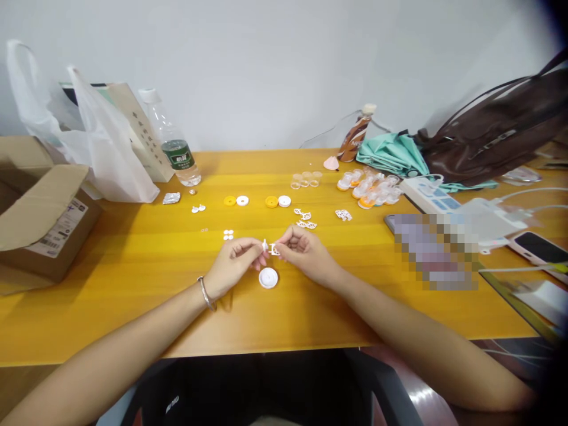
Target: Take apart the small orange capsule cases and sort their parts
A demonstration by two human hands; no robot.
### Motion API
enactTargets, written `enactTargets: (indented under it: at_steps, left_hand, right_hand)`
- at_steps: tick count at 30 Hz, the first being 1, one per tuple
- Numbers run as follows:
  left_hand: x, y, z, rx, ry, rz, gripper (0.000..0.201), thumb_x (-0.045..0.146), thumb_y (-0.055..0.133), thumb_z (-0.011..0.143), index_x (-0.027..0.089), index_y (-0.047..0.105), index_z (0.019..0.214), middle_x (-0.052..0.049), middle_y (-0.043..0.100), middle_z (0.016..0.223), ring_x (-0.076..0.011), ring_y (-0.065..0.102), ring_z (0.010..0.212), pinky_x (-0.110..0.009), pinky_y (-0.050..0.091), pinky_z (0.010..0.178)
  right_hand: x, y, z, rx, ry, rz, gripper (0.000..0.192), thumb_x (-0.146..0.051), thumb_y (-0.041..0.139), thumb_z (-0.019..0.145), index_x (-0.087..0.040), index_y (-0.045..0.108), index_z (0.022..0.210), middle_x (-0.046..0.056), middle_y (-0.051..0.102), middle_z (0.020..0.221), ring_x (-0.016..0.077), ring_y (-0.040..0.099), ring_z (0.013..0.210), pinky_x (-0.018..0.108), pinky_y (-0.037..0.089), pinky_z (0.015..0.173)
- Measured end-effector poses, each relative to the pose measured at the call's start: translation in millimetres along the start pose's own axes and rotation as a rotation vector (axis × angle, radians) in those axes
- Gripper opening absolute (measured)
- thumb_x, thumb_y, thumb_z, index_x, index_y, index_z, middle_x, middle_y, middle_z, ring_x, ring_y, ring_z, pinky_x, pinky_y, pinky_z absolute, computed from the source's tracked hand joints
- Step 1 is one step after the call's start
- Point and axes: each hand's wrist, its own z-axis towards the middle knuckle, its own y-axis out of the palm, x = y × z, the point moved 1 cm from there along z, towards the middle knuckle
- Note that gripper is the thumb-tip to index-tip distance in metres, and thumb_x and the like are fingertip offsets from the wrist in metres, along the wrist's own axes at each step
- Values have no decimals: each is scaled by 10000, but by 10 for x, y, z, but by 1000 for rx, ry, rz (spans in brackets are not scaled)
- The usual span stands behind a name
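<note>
My left hand [235, 265] and my right hand [306, 253] meet above the yellow table [133, 260], near its front middle. Both pinch one small white plastic piece [270, 247] between their fingertips. A round white cap [268, 277] lies on the table just below the hands. A silver bangle [206, 294] sits on my left wrist. Behind the hands lie white lacy plastic parts [305, 220] and a tiny white cluster [228, 235].
Two yellow-and-white disc pairs [235, 200] [277, 201], clear rings [306, 178] and orange-and-clear parts [368, 189] lie further back. A water bottle [174, 142], plastic bag [102, 148] and cardboard box [39, 207] stand left. A power strip [428, 195], phone [539, 248], brown bag [497, 136] lie right.
</note>
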Motion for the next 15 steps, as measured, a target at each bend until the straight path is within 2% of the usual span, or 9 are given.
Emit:
enactTargets:
  at_steps: [2,4,8,12,15]
  left_hand:
    - [-16,-50,21,48,17,-39,188,237,502,790,124,608,684,-3,588,602,-70,506,537,-179,408,553]
    - [-38,-94,42,73,11,-97,177,224,497,786,128,602,680,1,582,610,-68,500,541,-177,403,553]
    - [-61,-114,61,66,-62,-185,163,226,510,775,126,594,678,0,573,609,-66,490,540,-175,390,545]
    - [-38,-68,52,35,-163,-259,177,254,525,763,118,584,667,-2,559,585,-63,476,521,-170,363,514]
    - [-16,-46,45,17,-208,-303,189,261,523,755,115,578,647,-2,546,572,-60,469,517,-165,346,499]
  right_hand:
    - [16,-98,42,55,-107,-143,156,-302,599,743,-184,499,720,-17,589,678,83,522,593,229,422,591]
    - [46,-244,117,169,-190,-312,127,-295,587,757,-181,530,771,-5,597,703,97,535,629,243,431,627]
    - [137,-552,302,394,-221,-563,122,-287,587,755,-170,563,778,2,587,679,110,517,608,245,413,591]
    - [207,-683,410,430,-220,-776,116,-275,595,747,-165,614,716,9,557,638,126,492,605,258,393,592]
    - [227,-695,438,418,-235,-830,92,-249,599,742,-166,637,727,12,542,641,134,496,620,262,394,600]
